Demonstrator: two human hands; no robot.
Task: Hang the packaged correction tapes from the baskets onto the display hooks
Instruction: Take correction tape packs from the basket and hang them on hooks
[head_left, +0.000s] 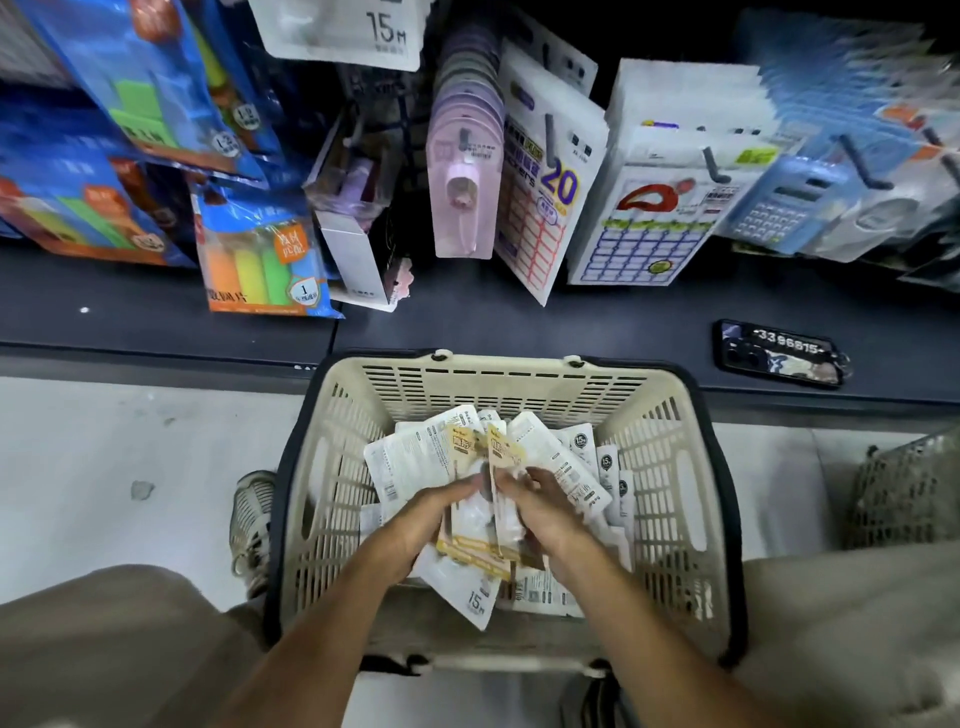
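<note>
Inside the cream basket on the floor, just below the dark shelf, the person's two hands meet over a loose heap of packaged correction tapes. The left hand has its fingers curled round a small stack of yellow-trimmed packs, holding them on edge. The right hand pinches the other side of the same bundle, fingers bent against the cards. The rest of the white packs lie scattered flat and overlapping in the basket beneath the hands.

The step in hand looks like gathering and squaring a bundle before lifting it to the display hooks above. To do it well, the packs should all face one way with their hang holes lined up at the top edge, so that a hook can pass through several at once. A firm pinch near the top of the cards would keep them from fanning out as they rise. The likely home is the row hanging at the top centre, where a white pack marked 15 m already hangs; the target hook itself cannot be made out. A phone lies on the shelf to the right, well clear of the lifting path, and a second mesh basket stands at the right edge.
</note>
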